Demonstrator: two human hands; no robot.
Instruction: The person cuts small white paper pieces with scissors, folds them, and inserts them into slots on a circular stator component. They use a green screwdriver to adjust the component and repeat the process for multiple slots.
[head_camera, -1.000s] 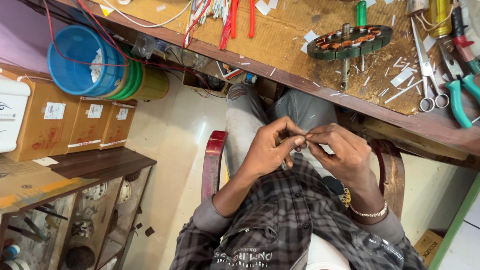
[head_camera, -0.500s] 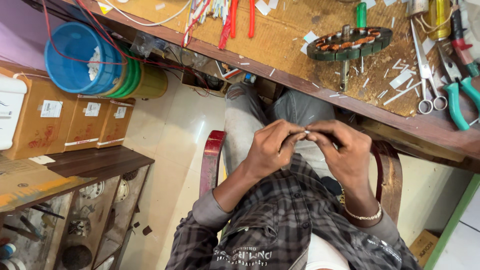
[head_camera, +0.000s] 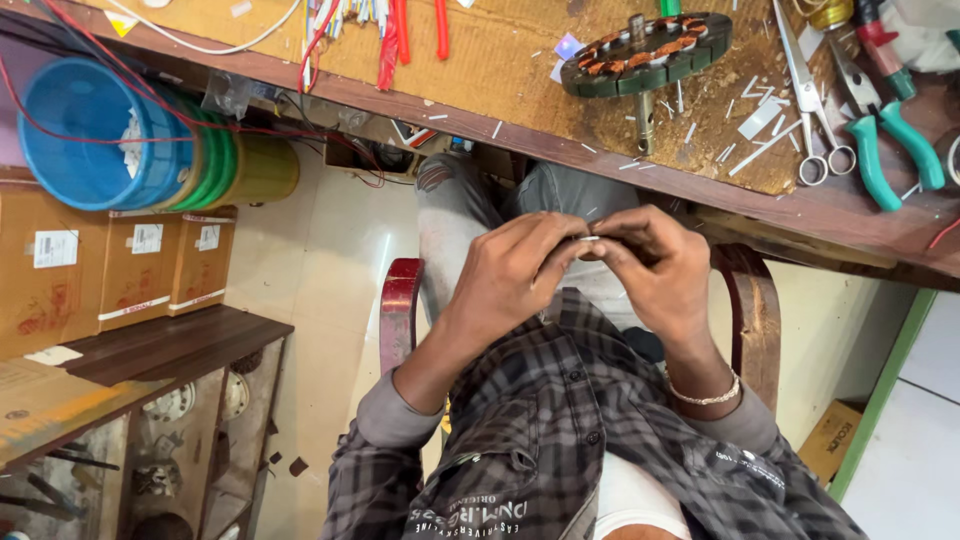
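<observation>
Left hand (head_camera: 515, 275) and right hand (head_camera: 650, 270) fingertips pinch thin pale strip (head_camera: 588, 239) between them: likely light, flexible, slippery; grip ends.

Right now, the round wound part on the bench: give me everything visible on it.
The stator is a dark, flat ring with copper-coloured windings set in slots around its top face. A grey metal shaft runs through its centre and sticks out on both sides. It lies on the worn wooden workbench, with small white slips scattered around it. Neither hand touches it; both are down over the lap.
</observation>
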